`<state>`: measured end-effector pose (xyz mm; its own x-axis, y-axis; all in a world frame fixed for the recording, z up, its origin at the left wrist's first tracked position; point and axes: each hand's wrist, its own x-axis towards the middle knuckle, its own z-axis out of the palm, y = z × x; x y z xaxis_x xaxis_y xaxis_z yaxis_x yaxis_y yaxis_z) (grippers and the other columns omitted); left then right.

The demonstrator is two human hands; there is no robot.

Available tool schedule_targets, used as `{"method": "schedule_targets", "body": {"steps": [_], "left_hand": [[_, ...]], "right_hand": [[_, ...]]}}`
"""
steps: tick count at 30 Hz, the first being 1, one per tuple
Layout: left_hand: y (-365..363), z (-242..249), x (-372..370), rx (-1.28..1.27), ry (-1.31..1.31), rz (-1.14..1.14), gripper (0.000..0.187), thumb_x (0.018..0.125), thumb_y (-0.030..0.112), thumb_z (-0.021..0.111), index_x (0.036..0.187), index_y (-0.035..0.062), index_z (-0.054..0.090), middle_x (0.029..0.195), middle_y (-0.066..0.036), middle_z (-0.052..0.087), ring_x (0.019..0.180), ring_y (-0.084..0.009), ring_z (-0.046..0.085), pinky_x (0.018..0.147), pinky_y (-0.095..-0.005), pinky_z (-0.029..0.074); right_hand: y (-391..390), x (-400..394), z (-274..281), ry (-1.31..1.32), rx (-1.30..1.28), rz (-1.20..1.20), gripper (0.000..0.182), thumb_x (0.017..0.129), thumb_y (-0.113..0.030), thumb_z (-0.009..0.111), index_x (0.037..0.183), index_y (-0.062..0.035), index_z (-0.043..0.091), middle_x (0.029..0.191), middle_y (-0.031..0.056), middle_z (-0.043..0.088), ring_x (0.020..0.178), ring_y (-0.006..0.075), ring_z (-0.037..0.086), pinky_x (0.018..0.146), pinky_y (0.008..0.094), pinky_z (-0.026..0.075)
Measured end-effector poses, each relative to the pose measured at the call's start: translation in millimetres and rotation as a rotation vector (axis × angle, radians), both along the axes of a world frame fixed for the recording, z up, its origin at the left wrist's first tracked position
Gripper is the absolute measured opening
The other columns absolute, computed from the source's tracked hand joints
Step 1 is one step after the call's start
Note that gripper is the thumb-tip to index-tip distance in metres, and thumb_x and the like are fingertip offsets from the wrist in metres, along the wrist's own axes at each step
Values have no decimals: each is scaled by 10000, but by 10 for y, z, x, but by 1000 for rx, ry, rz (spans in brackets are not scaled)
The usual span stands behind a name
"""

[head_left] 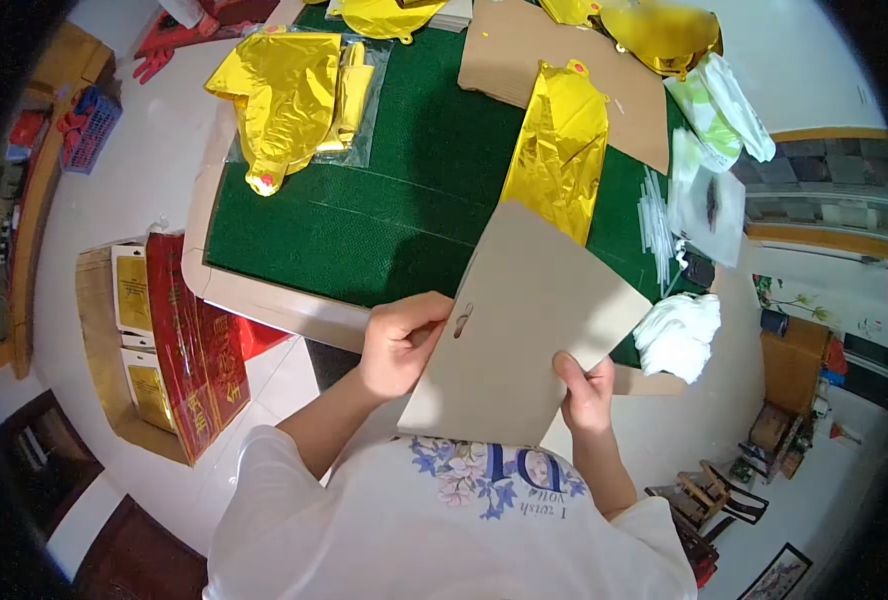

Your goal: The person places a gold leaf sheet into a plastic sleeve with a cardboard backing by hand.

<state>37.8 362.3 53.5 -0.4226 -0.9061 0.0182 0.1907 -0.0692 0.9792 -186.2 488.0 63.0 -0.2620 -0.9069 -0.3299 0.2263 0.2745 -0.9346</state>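
Observation:
A grey-brown card sleeve (524,330) with a small slot near its left edge is held in front of my shirt. My left hand (402,345) grips its left edge, fingers curled. At the lower right edge my right hand (586,392) pinches it, thumb on top. Beyond the card, a folded gold foil balloon (562,140) lies on the green mat (424,120), its lower end hidden behind the card. Another gold foil balloon (289,95) lies at the mat's left, beside a clear bag with folded gold foil (352,95).
A cardboard sheet (514,55) lies at the back. To the right are white plastic bags (719,115), thin clear straws (654,225), a small black object (699,268) and a crumpled white cloth (679,335). An open carton (104,340) with packaged cards stands at the lower left.

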Motion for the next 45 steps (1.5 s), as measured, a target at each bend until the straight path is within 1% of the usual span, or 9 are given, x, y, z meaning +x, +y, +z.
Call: {"method": "schedule_targets", "body": {"steps": [5,19,24,30,32,36,38,41,45], "left_hand": [[-135,-105,77,-646,-329,101,106,752,1,683,837,-49,642,773,-128,618,629,-211,601,544,-285,463],[-28,-109,36,-567,-173,95,93,819,-10,635,900,-44,605,785,-156,633,637,-234,626,555,-298,490],[-83,-15,82,-679,-394,51,123,692,-9,637,812,5,614,720,-103,569,598,-265,590,505,-334,477],[-216,-109,203,-891,-655,101,106,684,20,663,767,46,603,686,-82,540,592,-238,577,490,-330,471],[-347,-161,388,-806,-634,190,55,762,25,643,796,41,602,705,-92,553,600,-273,566,538,-375,476],[-741,-66,1328,-587,-1150,747,147,935,139,584,989,25,658,824,-147,629,709,-270,622,623,-393,485],[-969,-29,1816,-52,-1533,778,211,917,185,621,1082,60,662,921,-153,656,822,-291,652,702,-425,500],[-951,-204,2128,-468,-1981,766,384,883,208,654,1242,84,594,1059,-132,663,950,-314,641,826,-448,500],[-920,-77,1915,-922,-1915,908,309,879,174,664,1166,62,645,1003,-125,679,885,-293,647,794,-406,508]], "right_hand": [[-12,6,99,46,2,8,313,890,9,567,1203,7,572,1141,66,636,1040,155,597,915,305,450],[35,14,-2,-45,12,5,286,904,7,571,1189,-9,585,1130,70,643,1018,162,614,884,302,473],[60,-10,60,102,-88,43,278,896,12,593,1174,-9,591,1104,59,646,984,136,605,868,290,463],[52,-87,181,269,-145,-36,321,880,-15,628,1196,6,574,1114,68,639,995,146,596,885,297,454],[-65,-74,322,148,-108,-212,219,888,-18,636,1100,28,610,1026,51,652,916,115,589,824,268,460],[-55,-138,308,133,-83,-244,253,894,-45,632,1134,26,597,1071,59,644,964,123,578,869,282,438],[8,-200,225,117,-47,-227,340,879,-39,620,1207,22,557,1144,74,621,1039,151,568,930,309,421],[-15,-195,180,88,-5,-219,421,870,-33,607,1278,18,518,1220,89,596,1114,177,556,995,336,401],[-5,-185,135,64,76,-235,381,896,-37,591,1267,18,527,1213,83,595,1126,170,544,1004,338,392]]}}
